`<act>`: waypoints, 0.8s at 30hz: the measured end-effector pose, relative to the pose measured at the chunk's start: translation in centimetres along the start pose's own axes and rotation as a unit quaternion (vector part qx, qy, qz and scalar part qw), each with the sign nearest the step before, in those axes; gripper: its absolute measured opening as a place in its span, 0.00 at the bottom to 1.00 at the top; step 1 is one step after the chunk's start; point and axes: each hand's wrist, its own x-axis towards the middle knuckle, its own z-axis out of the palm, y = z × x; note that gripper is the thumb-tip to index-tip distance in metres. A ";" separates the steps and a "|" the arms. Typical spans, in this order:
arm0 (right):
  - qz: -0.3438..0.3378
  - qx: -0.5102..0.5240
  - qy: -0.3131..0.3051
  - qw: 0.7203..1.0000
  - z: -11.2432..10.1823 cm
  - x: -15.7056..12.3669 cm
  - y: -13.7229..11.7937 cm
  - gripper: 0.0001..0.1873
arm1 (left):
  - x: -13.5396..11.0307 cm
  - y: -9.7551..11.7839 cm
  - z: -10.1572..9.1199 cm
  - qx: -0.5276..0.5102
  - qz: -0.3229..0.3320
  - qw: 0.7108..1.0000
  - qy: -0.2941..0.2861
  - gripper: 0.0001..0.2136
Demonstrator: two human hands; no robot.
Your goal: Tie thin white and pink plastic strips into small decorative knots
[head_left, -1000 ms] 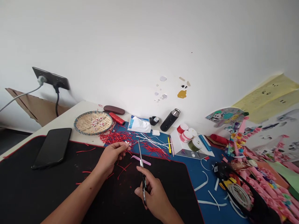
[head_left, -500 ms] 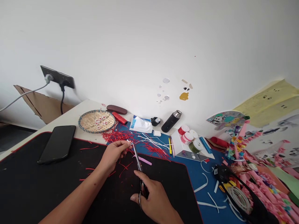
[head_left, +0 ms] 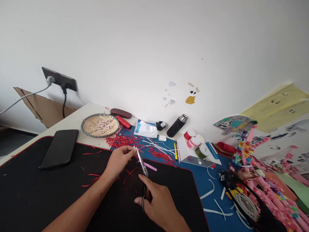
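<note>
We hold a tiny white piece in our left hand, thumb and forefinger pinching it above the far edge of the black mat. Our right hand is curled around the handles of the scissors, thumb on the near side, with the blades pointing up and away toward the left fingertips. The blade tips reach the white piece; it is too small for us to say for sure whether they touch it.

Just behind the blades we see pink tweezers lying on the mat, and cut red cords lie near our left wrist. Past our fingers, a heap of red string spreads over the mat's far edge and beyond, beside loose white strips.

To our left a phone lies on the mat, its screen dark. Behind it a woven basket holds small red and white pieces, with a red spool just beside it. Farther right we have a black flask leaning by the wall.
</note>
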 end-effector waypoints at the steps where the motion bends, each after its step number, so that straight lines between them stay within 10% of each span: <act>1: -0.002 -0.008 0.000 1.000 0.0 0.1 0.0 0.38 | 0.0 -0.1 0.0 0.004 0.007 1.000 0.002 0.18; 24: -0.029 -0.085 -0.009 0.996 -0.1 0.4 -0.1 0.36 | 0.9 -2.0 -0.2 0.042 0.057 0.998 -0.001 0.16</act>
